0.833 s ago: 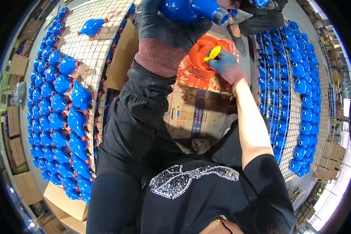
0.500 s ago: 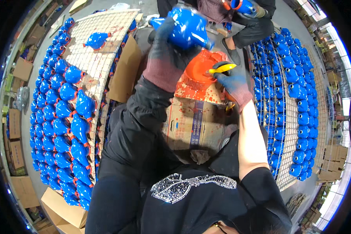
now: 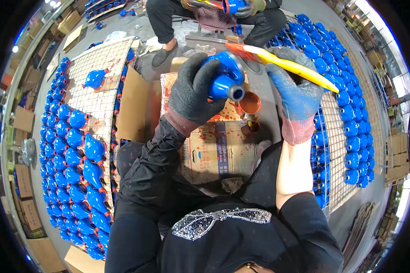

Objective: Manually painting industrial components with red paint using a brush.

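Left mesh rack (image 3: pixel 107 57) bearing blue parts (image 3: pixel 73 157) (red at the ends), right rack (image 3: pixel 340 193) bearing blue pieces (image 3: pixel 352 144)

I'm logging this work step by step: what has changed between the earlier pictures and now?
The right hand has lifted the yellow brush and moved right, bringing its red bristles into view. The left hand has turned the blue piece. Nothing was let go; the lone blue piece on the left rack stayed put.
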The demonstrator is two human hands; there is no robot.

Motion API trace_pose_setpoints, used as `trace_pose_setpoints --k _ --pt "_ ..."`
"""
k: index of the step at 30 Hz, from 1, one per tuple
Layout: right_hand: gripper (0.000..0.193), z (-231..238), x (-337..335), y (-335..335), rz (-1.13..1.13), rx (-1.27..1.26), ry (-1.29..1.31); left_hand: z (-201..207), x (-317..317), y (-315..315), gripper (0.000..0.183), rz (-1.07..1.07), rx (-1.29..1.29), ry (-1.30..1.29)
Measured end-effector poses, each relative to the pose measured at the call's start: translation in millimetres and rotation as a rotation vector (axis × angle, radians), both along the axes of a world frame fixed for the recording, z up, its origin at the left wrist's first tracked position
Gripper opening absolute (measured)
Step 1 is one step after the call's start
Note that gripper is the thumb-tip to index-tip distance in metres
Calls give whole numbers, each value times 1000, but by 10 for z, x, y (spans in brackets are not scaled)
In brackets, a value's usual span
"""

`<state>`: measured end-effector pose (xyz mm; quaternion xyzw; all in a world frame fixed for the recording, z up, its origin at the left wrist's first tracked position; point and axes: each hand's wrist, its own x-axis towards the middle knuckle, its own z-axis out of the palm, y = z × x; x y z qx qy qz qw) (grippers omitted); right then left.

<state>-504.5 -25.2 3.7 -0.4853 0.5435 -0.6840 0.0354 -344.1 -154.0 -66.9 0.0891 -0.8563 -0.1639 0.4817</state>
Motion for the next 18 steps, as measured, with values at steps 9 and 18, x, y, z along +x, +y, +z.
trace_pose_setpoints --k 9,18 --pt "25 15 27 70 -23 85 -47 -96 -102 6 79 33 -12 -72" --pt "28 48 106 117 -36 147 -86 94 -96 64 65 -139 877 256"
